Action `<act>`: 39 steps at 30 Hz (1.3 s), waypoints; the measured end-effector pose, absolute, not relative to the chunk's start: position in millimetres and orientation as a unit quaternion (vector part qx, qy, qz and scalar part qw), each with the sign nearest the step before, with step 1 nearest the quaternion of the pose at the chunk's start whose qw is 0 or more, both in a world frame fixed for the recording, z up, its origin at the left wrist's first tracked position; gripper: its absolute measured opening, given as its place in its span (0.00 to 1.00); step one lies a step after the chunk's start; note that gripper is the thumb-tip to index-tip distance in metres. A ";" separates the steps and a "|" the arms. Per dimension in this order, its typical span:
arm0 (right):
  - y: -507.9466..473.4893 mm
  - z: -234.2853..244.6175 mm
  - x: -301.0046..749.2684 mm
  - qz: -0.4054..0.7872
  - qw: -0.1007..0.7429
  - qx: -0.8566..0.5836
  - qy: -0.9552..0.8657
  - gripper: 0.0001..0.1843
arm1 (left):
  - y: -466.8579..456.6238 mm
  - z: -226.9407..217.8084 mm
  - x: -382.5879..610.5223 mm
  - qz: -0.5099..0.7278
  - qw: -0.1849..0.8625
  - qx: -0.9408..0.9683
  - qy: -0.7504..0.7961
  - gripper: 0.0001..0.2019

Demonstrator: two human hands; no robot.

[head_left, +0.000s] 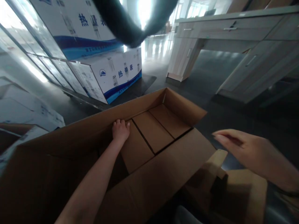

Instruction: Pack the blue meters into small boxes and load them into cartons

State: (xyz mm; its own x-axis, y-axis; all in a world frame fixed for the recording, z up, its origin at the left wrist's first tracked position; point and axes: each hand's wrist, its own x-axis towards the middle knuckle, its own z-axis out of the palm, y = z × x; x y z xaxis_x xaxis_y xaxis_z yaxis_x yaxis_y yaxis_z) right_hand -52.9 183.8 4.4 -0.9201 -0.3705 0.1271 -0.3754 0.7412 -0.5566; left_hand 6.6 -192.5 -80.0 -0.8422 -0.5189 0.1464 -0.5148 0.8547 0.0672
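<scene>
A large open brown cardboard box (163, 174) lies in front of me, its bottom flaps folded flat inside. My left hand (120, 130) reaches deep into the box, fingers curled against the bottom where it meets the far wall. My right hand (247, 149) hovers outside the box to the right, fingers stretched out together and holding nothing. Below it sits a smaller piece of folded cardboard (235, 189).
White and blue printed cartons (112, 74) are stacked on a low platform at the back left. More cartons (25, 112) lie at the far left. A light wooden desk with drawers (233, 46) stands at the back right on a dark glossy floor.
</scene>
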 end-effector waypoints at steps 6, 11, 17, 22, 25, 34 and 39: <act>-19.3 -33.2 -24.6 0.197 -0.201 0.421 -0.862 0.22 | -205.0 -76.4 6.8 -0.065 0.072 0.278 -0.956 0.18; -56.5 -72.0 -23.9 0.218 -0.161 0.405 -0.873 0.34 | -200.9 -68.8 8.4 -0.092 0.117 0.287 -0.946 0.18; -71.4 -68.3 -30.7 0.269 -0.192 0.349 -0.877 0.36 | -197.7 -63.5 9.6 -0.121 0.117 0.300 -0.939 0.16; -78.2 -66.4 -35.7 0.268 -0.217 0.351 -0.870 0.42 | -207.9 -62.1 10.0 -0.141 0.098 0.276 -0.946 0.17; -85.9 -65.3 -39.2 0.340 -0.267 0.315 -0.845 0.46 | -215.0 -65.4 11.1 -0.155 0.117 0.258 -0.947 0.20; -93.6 -18.3 -20.1 0.443 -0.372 0.198 -0.791 0.33 | -232.6 -61.7 11.2 -0.420 0.149 0.351 -0.824 0.24; -95.7 14.0 7.9 0.428 -0.456 0.069 -0.778 0.16 | -241.4 -56.0 11.4 -0.524 0.155 0.302 -0.781 0.22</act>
State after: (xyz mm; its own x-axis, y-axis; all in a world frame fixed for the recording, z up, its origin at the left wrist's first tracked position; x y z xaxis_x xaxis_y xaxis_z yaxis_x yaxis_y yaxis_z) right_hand 7.9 -95.7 14.0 -0.5752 -0.4975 -0.6494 0.2819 0.6247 -0.7282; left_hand 11.4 -241.4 -56.0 -0.7695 -0.6344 -0.0739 -0.3089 0.2685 0.9124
